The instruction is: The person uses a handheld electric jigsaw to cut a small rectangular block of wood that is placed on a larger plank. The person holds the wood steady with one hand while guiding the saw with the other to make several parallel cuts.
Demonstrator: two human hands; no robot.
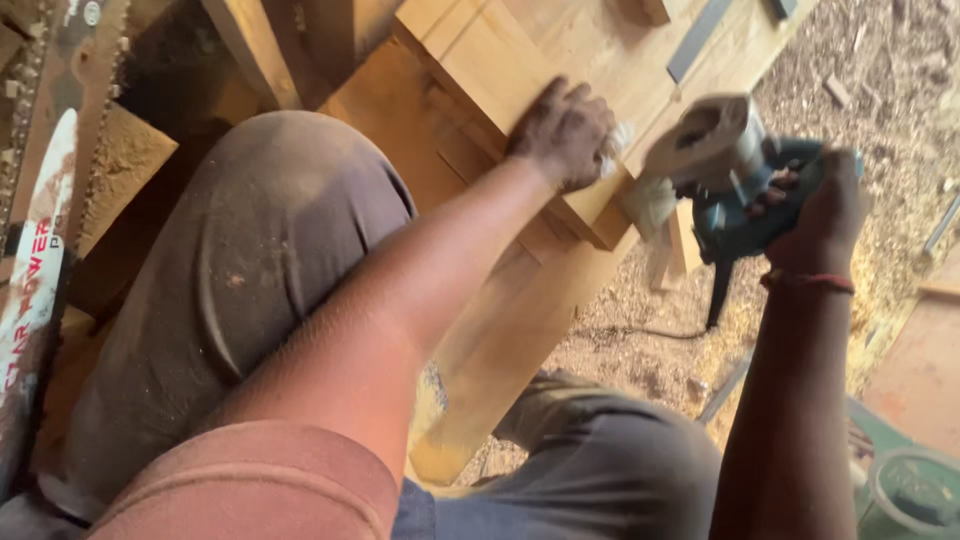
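My left hand [565, 130] presses down, fingers curled, on a pale wooden board [500, 60] near its front corner. A bit of white material shows at its fingertips, too blurred to name. My right hand [825, 205] grips the body of a teal power sander [745, 185], whose dusty round head is tilted against the edge of the board just right of my left hand. A red thread circles my right wrist. The tool's black cord [718, 295] hangs down toward the ground.
My knees in grey trousers [260, 260] frame the wooden piece. A chainsaw bar [35, 270] lies at the far left. Sawdust and wood chips [900, 110] cover the ground. Stacked planks [300, 40] stand behind; a green object [910, 490] sits at bottom right.
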